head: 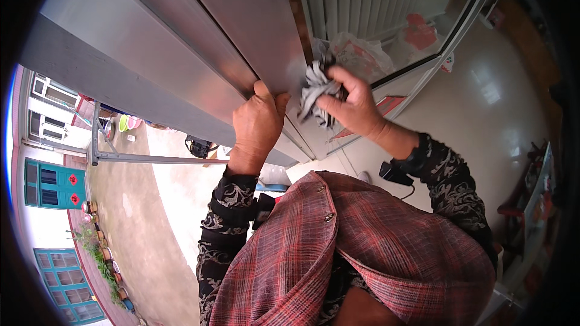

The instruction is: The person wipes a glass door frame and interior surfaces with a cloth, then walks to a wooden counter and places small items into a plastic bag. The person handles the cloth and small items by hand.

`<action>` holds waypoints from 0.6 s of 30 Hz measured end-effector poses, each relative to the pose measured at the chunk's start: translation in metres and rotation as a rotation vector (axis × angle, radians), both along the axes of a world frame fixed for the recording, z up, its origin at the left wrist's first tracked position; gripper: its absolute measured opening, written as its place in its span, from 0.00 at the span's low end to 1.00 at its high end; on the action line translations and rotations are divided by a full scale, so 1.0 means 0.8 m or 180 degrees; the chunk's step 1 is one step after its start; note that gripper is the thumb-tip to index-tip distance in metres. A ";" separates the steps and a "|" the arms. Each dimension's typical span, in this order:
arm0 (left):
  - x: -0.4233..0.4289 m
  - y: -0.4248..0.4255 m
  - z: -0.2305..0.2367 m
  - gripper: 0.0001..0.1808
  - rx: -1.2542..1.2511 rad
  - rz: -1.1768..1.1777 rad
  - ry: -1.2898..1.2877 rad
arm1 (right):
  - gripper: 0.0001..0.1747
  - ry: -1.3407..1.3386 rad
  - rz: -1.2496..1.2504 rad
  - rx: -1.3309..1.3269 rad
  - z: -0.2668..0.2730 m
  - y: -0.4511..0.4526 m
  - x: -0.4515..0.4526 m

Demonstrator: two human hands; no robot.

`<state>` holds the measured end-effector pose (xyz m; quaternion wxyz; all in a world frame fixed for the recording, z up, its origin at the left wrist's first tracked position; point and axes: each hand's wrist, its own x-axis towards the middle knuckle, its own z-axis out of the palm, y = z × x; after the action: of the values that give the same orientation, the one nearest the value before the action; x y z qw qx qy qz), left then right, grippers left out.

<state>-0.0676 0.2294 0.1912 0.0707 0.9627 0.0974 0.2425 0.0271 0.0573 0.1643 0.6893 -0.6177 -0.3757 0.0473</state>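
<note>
A crumpled grey, white and black striped cloth is held in my right hand, between the thumb and fingers. It rests at the edge of a smooth metal door panel, close to a glass pane, and looks slightly blurred. To its left, my left hand grips the panel's lower part, where a dark seam runs between the panel and the metal door frame. Some fingertips of the left hand are hidden behind its knuckles.
A glass door stands at upper right, with plastic bags visible through it. Tiled floor extends right. On the left, a metal rail crosses before a concrete courtyard with potted plants and a teal door.
</note>
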 end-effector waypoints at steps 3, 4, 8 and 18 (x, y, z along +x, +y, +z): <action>0.000 0.001 0.001 0.18 0.0145 0.0100 0.0124 | 0.17 -0.0980 -0.0412 0.0604 0.088 0.007 0.006; 0.000 0.001 0.002 0.18 0.0106 0.0022 0.0031 | 0.18 -0.1202 -0.0359 0.1028 0.117 0.013 0.010; -0.002 0.000 0.003 0.19 -0.0006 -0.0045 -0.0012 | 0.24 -0.1835 0.0191 0.1823 0.210 0.022 0.033; 0.001 -0.001 -0.001 0.18 -0.0057 0.0263 0.0097 | 0.25 -0.2405 -0.1067 0.0831 0.067 0.027 0.037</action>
<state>-0.0671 0.2285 0.1901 0.0677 0.9607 0.1403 0.2297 0.0565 0.0792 0.2179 0.5738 -0.5517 -0.4990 -0.3427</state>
